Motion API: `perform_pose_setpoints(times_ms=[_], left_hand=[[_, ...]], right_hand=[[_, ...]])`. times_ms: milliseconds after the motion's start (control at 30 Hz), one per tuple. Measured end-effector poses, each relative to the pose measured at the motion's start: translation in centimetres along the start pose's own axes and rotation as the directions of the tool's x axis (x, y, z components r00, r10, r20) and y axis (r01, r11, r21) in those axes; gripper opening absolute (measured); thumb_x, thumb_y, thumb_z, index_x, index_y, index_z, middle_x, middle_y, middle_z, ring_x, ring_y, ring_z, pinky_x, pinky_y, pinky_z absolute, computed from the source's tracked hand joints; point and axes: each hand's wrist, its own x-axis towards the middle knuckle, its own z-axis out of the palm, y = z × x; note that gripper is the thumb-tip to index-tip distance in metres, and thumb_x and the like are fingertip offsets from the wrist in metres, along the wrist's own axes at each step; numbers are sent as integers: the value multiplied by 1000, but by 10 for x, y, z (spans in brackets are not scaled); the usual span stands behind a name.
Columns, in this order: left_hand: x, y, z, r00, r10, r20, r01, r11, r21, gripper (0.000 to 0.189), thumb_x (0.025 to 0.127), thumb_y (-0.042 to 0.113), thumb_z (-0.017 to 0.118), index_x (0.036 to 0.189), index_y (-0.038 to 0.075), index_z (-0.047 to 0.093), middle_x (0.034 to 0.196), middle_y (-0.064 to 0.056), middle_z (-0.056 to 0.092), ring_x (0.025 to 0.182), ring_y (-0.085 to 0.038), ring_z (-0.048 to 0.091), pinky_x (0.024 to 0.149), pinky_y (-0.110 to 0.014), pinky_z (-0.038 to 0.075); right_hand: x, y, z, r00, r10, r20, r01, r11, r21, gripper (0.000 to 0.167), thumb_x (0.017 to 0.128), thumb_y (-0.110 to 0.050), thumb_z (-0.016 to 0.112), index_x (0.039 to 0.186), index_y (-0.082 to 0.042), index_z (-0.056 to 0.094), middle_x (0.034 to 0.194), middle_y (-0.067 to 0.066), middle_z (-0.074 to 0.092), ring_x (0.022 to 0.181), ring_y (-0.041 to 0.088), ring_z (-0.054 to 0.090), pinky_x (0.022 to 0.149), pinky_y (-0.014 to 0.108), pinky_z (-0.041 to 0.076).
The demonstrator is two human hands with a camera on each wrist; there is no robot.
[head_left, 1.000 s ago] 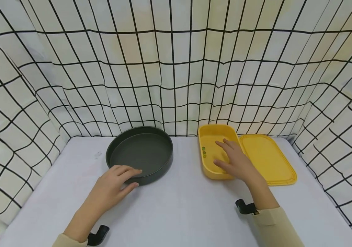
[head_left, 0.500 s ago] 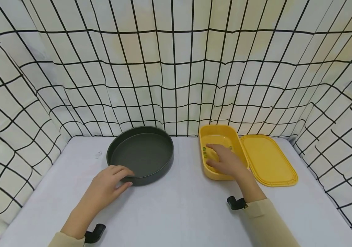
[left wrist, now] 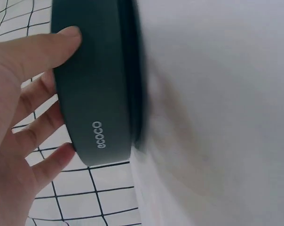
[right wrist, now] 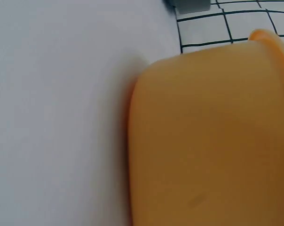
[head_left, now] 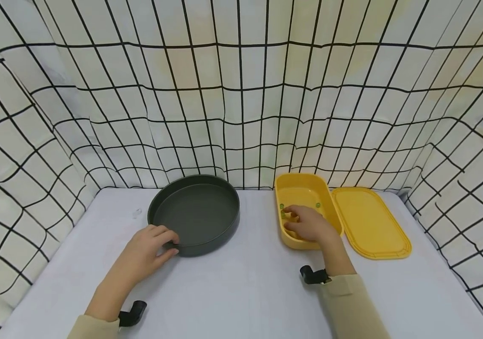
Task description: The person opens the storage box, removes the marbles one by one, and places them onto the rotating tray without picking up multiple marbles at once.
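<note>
From here I see the left hand [head_left: 150, 247] pinching the near left rim of the dark pan [head_left: 199, 212], thumb on the outer wall and fingers over the edge. The right hand [head_left: 311, 226] dips into the yellow box [head_left: 302, 192], fingers bent beside green bits [head_left: 282, 206] along its left side; I cannot tell whether it pinches one. Another bit [head_left: 318, 205] lies farther right in the box. The yellow lid [head_left: 370, 223] lies flat just right of the box.

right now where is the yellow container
In the head view, the yellow container stands right of centre on the white table, between the dark round pan and the flat yellow lid, with the right hand reaching into it.
</note>
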Motion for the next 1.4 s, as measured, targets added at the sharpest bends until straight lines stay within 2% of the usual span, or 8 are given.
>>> perform_pose_setpoints(times_ms=[233, 367, 467, 667, 900, 1167, 1300, 1400], left_hand=[[3, 1, -4, 996, -40, 75, 43, 998, -40, 27, 74, 14, 88, 85, 23, 65, 86, 13, 63, 82, -12, 56, 73, -37, 49], [5, 4, -7, 980, -110, 164, 125, 989, -84, 26, 76, 15, 86, 83, 25, 62, 85, 13, 61, 84, -13, 54, 75, -39, 48], [6, 6, -7, 971, -137, 195, 160, 981, -112, 27, 76, 13, 86, 81, 25, 62, 82, 12, 60, 83, -14, 55, 75, -39, 48], [8, 10, -4, 973, -136, 186, 157, 983, -100, 29, 76, 11, 86, 79, 25, 61, 79, 14, 57, 82, -13, 55, 74, -38, 48], [14, 22, -1, 971, -142, 192, 162, 982, -96, 27, 76, 11, 85, 80, 23, 61, 80, 14, 56, 81, -11, 57, 73, -36, 49], [15, 24, -3, 971, -156, 182, 177, 979, -103, 29, 75, 7, 86, 80, 21, 61, 79, 11, 57, 79, -10, 58, 74, -38, 51], [17, 23, -5, 968, -166, 188, 190, 975, -116, 28, 75, 6, 85, 80, 20, 62, 79, 11, 57, 80, -11, 59, 89, -51, 52], [17, 23, -6, 965, -176, 196, 202, 972, -123, 28, 75, 6, 85, 81, 20, 62, 79, 10, 58, 81, -12, 61, 98, -65, 44]], right_hand=[[3, -2, 4, 997, 67, 46, -69, 997, 41, 39, 99, -29, 61, 135, -16, 60, 128, 17, 60, 114, 33, 56, 100, 52, 46], [5, -1, 7, 997, 50, 54, -52, 998, 35, 38, 98, -25, 60, 135, -14, 60, 123, 15, 61, 109, 31, 56, 98, 50, 47], [6, 1, 9, 999, 26, 42, -27, 999, 30, 37, 97, -21, 60, 133, -12, 61, 117, 13, 64, 105, 28, 57, 96, 48, 48], [8, 2, 11, 1000, 16, 18, -16, 1000, 24, 31, 96, -19, 59, 126, -12, 64, 111, 9, 65, 99, 25, 57, 93, 46, 49], [7, 3, 12, 998, 57, 14, -57, 998, 33, 29, 96, -20, 60, 123, -12, 66, 106, 5, 65, 94, 23, 56, 89, 42, 49], [10, -4, 9, 998, 62, 18, -62, 998, 8, 24, 97, -20, 61, 117, -10, 70, 109, 5, 68, 96, 23, 57, 95, 45, 49], [11, -4, 9, 998, 69, 2, -69, 997, 18, 22, 95, -18, 61, 115, -12, 67, 106, 7, 66, 94, 24, 57, 87, 43, 50], [12, -3, 10, 995, 95, -9, -95, 995, 36, 24, 93, -16, 61, 117, -14, 64, 107, 9, 64, 93, 26, 56, 83, 40, 50]])
